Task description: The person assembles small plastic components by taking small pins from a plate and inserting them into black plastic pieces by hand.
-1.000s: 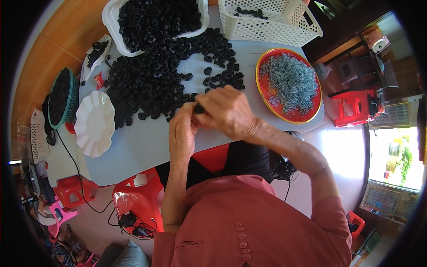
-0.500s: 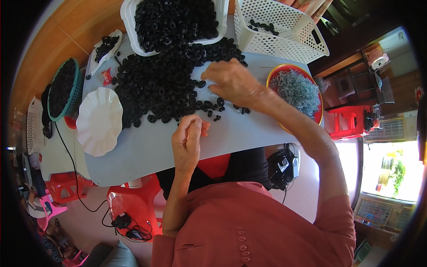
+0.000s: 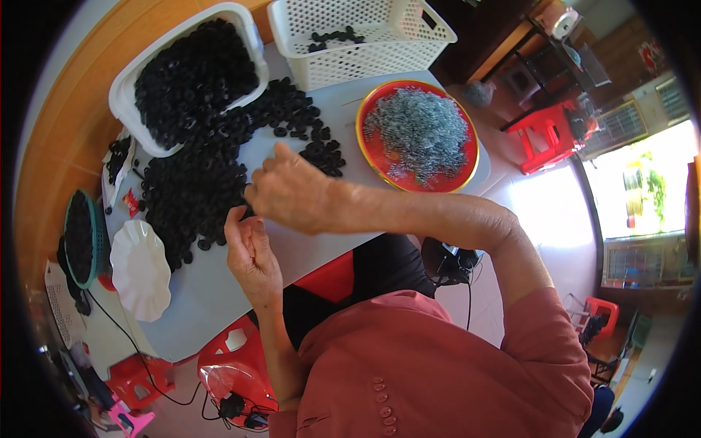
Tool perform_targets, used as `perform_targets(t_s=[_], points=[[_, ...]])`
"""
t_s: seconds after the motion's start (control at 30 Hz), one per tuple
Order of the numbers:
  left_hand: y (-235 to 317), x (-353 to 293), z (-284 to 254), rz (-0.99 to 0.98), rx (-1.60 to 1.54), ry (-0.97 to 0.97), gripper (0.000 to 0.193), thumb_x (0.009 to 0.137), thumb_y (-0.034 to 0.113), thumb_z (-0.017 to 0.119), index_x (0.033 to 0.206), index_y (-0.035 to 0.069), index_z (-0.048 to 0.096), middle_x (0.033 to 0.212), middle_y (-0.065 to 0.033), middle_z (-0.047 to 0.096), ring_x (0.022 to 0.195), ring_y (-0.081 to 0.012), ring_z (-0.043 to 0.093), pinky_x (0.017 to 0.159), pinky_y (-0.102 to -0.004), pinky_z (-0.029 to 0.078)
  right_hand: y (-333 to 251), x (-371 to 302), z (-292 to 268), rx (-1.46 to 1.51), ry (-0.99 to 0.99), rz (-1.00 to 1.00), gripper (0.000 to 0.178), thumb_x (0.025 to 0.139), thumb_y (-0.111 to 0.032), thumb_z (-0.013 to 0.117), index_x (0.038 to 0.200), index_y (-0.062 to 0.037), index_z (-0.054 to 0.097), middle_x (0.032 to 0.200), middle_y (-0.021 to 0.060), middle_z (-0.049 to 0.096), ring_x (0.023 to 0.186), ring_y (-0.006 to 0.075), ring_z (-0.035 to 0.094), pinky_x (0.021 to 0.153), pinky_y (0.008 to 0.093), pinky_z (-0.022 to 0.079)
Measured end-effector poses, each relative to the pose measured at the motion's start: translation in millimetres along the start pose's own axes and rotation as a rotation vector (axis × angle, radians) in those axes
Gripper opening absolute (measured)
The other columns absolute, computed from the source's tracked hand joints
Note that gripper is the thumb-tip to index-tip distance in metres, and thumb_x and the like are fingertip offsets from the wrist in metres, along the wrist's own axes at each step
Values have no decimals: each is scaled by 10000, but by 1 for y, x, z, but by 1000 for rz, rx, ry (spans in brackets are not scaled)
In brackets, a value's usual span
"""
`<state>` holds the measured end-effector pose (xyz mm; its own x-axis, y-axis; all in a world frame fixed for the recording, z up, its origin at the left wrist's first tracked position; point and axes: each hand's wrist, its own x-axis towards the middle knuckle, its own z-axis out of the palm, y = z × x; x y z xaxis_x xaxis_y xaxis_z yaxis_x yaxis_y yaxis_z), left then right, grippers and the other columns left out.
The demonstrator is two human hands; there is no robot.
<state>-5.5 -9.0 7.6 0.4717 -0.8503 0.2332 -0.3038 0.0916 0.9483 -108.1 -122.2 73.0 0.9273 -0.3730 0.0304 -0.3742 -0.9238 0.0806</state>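
- Black ring-like parts [image 3: 193, 193] lie heaped on the grey table [image 3: 197, 296], just beside both hands
- Left hand [image 3: 252, 255]: fingers loosely curled; I cannot tell if they pinch a part; holding it steady would help
- Right hand [image 3: 288, 193]: curled, knuckles up, fingertips hidden, grip unclear; a light fingertip hold should suit
- White perforated basket [image 3: 365, 69] stands farther back
- Right forearm [image 3: 409, 212] passes near the red tray [image 3: 466, 166], and could knock it

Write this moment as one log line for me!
left hand: near black ring-shaped pieces, hold unclear; right hand: near left hand, hold unclear; red tray: bears grey-blue pieces; white perforated basket: some black pieces inside
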Motion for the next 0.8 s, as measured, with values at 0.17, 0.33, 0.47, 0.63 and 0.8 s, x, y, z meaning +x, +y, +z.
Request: perform_targets(t_s=[0.17,0.33,0.47,0.63,0.8], points=[[2,-1,9,139,-2,-128,357,1018,278,468,1197,-28,515,906,-40,607,797,-96,544,717,-218,437,-13,-34,-9,285,164,17,147,699,-92,689,824,-30,642,807,83,630,821,233,622,777,359,430],[10,-3,24,-394,-811,-359,244,993,197,503,1105,-11,566,842,-83,640,743,-158,602,654,-285,493,22,-74,-9,836,535,150,77,760,-31,619,831,-4,635,673,126,646,600,275,665,548,358,537],[8,-8,32,-588,-1038,-330,189,958,120,529,1105,10,574,837,-115,654,713,-192,619,643,-302,516,86,-119,-6,398,269,269,72,810,-51,624,842,-63,687,806,64,669,762,210,657,675,393,514],[12,-10,44,-567,-1002,-333,181,934,79,527,1096,13,575,855,-128,663,731,-192,627,652,-296,521,91,-143,6,41,-12,220,66,822,-143,686,869,-100,704,828,35,605,909,161,542,815,359,407],[25,-13,51,-547,-926,-320,176,918,61,521,1081,19,571,866,-129,663,757,-189,631,667,-296,523,97,-143,17,1,119,200,39,798,-99,706,809,-77,676,788,50,603,828,169,538,789,352,387]])
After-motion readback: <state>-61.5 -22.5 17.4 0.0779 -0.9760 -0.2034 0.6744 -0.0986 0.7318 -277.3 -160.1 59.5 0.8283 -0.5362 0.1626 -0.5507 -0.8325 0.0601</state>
